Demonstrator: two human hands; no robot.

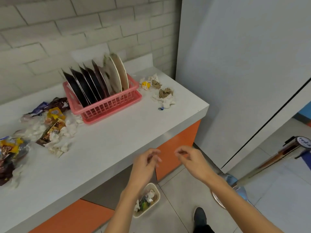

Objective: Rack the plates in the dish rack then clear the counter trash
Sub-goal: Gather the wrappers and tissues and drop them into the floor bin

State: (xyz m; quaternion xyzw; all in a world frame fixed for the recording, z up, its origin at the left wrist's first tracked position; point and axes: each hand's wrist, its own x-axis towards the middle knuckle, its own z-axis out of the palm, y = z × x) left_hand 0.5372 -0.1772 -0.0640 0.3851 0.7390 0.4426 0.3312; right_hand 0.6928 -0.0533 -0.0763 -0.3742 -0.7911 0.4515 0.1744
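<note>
We note left hand [147, 163] and right hand [192, 159] loosely curled, holding nothing; bin [156, 190] below the fingers; plates [94, 81] upright in rack [107, 107] beyond them; wrappers [53, 125] far left; tissues [164, 95] beyond.

Plates [94, 81] in rack [107, 108], on counter [117, 132]

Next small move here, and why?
Probably reach the right hand to the crumpled tissues right of the dish rack: the plates already stand racked, that hand holds nothing, and this pile looks closest to it.
</note>
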